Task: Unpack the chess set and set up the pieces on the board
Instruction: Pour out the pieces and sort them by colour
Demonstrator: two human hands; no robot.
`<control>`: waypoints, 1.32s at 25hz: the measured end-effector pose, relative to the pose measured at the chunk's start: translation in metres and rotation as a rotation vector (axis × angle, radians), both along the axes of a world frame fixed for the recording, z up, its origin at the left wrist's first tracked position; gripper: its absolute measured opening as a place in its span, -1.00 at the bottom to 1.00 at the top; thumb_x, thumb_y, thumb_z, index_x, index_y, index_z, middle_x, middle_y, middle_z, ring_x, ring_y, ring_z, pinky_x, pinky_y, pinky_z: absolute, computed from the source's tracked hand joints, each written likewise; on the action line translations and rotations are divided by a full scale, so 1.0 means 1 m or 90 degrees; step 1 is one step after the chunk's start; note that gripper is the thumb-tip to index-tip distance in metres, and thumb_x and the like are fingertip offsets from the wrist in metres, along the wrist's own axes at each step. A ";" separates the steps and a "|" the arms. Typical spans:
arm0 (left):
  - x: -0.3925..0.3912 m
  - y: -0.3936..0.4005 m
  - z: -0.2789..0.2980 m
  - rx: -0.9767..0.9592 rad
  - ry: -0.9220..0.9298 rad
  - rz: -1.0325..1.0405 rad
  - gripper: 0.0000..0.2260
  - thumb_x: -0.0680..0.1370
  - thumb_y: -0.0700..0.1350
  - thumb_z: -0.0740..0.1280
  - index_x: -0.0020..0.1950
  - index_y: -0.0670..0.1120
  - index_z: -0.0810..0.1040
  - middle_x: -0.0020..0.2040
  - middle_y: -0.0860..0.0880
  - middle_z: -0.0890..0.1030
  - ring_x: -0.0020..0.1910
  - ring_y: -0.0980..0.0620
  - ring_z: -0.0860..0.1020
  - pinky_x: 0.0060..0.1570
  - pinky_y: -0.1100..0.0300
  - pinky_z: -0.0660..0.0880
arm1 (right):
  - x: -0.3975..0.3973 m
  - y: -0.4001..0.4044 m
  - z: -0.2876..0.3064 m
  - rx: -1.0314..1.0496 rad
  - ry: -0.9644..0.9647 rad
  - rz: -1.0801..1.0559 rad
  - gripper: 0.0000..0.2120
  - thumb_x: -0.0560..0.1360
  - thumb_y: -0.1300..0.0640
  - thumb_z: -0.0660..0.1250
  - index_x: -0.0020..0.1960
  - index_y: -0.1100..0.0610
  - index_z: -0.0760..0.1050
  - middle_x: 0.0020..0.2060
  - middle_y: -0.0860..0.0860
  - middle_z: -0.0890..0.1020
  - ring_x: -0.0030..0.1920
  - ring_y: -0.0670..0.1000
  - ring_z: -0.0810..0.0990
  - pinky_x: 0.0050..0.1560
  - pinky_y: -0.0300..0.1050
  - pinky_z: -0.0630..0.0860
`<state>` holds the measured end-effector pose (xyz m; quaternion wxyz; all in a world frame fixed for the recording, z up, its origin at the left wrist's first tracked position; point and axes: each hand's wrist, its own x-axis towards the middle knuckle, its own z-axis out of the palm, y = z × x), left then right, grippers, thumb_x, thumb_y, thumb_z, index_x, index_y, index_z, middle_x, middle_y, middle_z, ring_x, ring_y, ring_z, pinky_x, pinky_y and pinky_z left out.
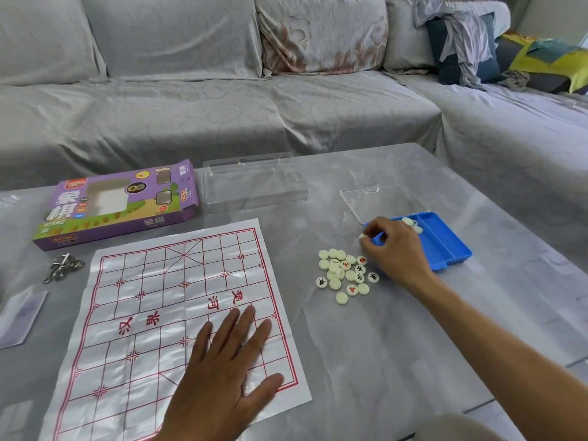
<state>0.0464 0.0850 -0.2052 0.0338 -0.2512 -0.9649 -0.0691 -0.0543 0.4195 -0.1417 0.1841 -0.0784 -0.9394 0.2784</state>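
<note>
I see the blue tray [445, 246] at the right of the bench [366, 345], tipped up on its near-left edge, with a few cream pieces [412, 225] left in its far compartment; the nearer compartment looks bare. Its clear lid [381, 202] lies just behind it. My right hand [394, 249] sits at the tray's left end, fingers [366, 238] pinched on one cream piece [362, 236] there. Just left of that hand a loose heap of pieces [345, 275] lies on the bench, some showing red or black characters, others blank side up.

The paper board [165, 313] lies flat to the left with no pieces on it. My left hand [222, 377] is spread flat, palm down, on its near-right part, holding nothing. Behind the board are the purple box [117, 205], its end flap open, and a clear plastic insert [254, 183], empty. A metal ring puzzle [63, 267] lies off the board's left edge.

There is bare bench between board and heap, and more in front of the heap.
</note>
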 end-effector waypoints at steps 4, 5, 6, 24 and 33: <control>0.000 -0.001 0.000 0.002 -0.008 0.002 -0.36 0.51 0.43 0.04 0.53 0.17 0.24 0.55 0.04 0.21 0.52 0.02 0.11 0.37 0.01 0.07 | -0.008 -0.017 -0.013 0.126 -0.109 0.051 -0.89 0.50 0.03 0.37 -0.07 0.05 0.62 -0.17 -0.09 0.61 0.01 0.01 0.47 0.03 -0.03 0.46; 0.000 0.000 0.000 0.000 -0.008 0.001 -0.36 0.51 0.43 0.04 0.53 0.17 0.24 0.55 0.04 0.22 0.52 0.02 0.11 0.37 0.02 0.06 | -0.010 -0.012 -0.013 0.121 -0.083 0.040 -0.87 0.51 0.03 0.35 -0.09 0.06 0.64 -0.16 -0.06 0.64 0.00 0.04 0.48 0.04 0.01 0.47; 0.000 0.000 0.000 0.000 -0.006 0.000 -0.36 0.51 0.43 0.04 0.52 0.17 0.24 0.55 0.04 0.22 0.52 0.02 0.11 0.37 0.02 0.06 | -0.012 -0.004 -0.012 0.099 -0.036 0.011 -0.85 0.52 0.03 0.34 -0.12 0.07 0.64 -0.16 -0.04 0.65 -0.03 0.05 0.50 0.02 0.03 0.48; -0.003 -0.001 -0.004 -0.007 0.001 -0.006 -0.35 0.50 0.43 0.04 0.50 0.14 0.31 0.53 0.03 0.27 0.51 0.00 0.14 0.36 -0.01 0.10 | -0.013 0.037 0.006 0.028 0.038 -0.060 -0.90 0.48 0.05 0.42 -0.17 0.02 0.54 -0.25 -0.10 0.60 -0.13 -0.03 0.51 -0.09 -0.09 0.45; -0.006 -0.002 -0.007 0.020 0.005 -0.031 -0.33 0.50 0.44 0.05 0.50 0.12 0.30 0.52 0.00 0.29 0.50 -0.03 0.15 0.37 0.00 0.08 | -0.031 -0.031 -0.012 0.141 -0.102 0.022 -0.73 0.54 -0.01 0.27 -0.20 0.09 0.65 -0.19 -0.03 0.65 -0.04 0.07 0.48 -0.02 -0.02 0.39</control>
